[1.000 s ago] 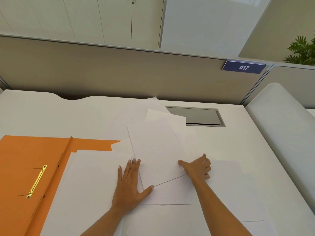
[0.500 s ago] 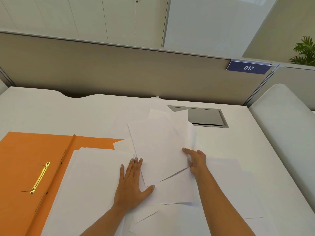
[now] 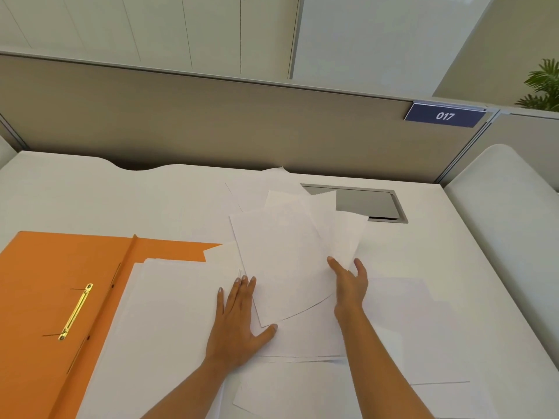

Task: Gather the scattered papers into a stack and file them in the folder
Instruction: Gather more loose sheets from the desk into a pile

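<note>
We press left hand flat, fingers spread, on papers | right hand pinches their right edge, nearer | long axis runs away from us | orange folder lies open left

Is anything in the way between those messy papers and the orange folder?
No, nothing blocks the way. The loose papers under the right hand lie just right of the neat stack, which already rests on the open orange folder. Only the left hand, pressed flat on the stack's edge, sits between them.
</note>
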A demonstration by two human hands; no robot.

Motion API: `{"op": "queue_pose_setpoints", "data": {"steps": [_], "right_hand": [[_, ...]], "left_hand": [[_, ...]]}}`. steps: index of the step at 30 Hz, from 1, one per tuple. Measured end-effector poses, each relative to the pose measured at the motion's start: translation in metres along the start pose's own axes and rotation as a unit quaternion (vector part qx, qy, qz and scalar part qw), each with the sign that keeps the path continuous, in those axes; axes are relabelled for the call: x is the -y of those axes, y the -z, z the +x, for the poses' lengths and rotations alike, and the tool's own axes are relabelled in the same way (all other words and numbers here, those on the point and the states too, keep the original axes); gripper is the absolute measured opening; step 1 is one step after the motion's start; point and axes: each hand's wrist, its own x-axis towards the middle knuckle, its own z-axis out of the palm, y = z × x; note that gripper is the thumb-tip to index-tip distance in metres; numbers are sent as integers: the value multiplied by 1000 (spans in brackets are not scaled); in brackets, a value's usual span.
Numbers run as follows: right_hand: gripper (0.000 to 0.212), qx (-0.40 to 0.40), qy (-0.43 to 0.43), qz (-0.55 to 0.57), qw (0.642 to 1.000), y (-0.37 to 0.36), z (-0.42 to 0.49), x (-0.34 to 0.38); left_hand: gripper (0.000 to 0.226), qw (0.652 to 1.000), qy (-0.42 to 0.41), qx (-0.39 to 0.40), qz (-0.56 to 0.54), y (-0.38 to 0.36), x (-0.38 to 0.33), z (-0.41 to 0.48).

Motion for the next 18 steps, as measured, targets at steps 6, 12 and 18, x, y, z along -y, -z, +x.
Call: {"op": "queue_pose_setpoints", "data": {"steps": [6,12,18], "right_hand": [[54,-7,90,-348,933,-4,-31,-18],[33,14,94,-323,942,23,-34,-12],[53,-35,76,-248,965,75,-41,-14]], "left_hand": [[93,1000,-6,-7,-14,0,1,0],[87,999,-18,-24,-41,2,1,-2],[78,995,-32,-54,-78,3,1,-5]]}}
